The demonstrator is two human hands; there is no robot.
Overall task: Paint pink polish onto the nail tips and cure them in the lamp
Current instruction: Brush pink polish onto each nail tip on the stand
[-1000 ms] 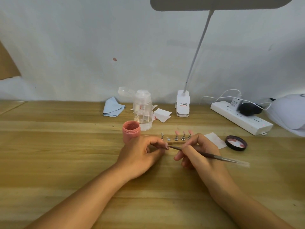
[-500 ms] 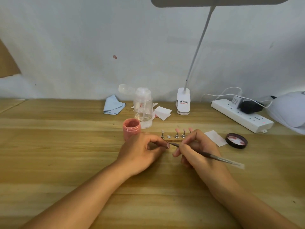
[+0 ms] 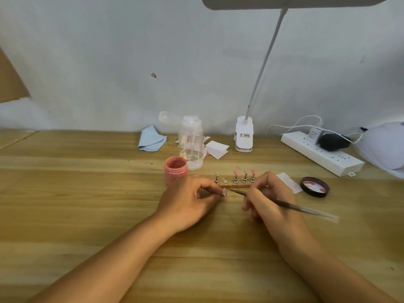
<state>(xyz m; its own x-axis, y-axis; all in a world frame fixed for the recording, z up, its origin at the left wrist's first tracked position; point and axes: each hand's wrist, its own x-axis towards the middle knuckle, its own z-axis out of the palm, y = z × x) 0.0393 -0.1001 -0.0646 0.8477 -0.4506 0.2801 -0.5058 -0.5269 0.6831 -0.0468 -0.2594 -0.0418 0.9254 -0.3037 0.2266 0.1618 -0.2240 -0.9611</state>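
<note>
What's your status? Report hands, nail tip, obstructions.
Left hand pinching one nail tip. Right hand holding brush, bristle end at the tip. Three pink tips on holder; polish jar open. Nothing in the way.

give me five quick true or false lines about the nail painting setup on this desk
1. The pink polish jar stands open, its dark round lid lying apart on the wooden desk. True.
2. The right hand holds the thin brush. True.
3. The left hand is empty. False: it pinches a small nail tip at its fingertips.
4. The three right-hand tips on the small wooden stand are pink. True.
5. The clear pump bottle lies on its side. False: it stands upright behind the jar.
</note>
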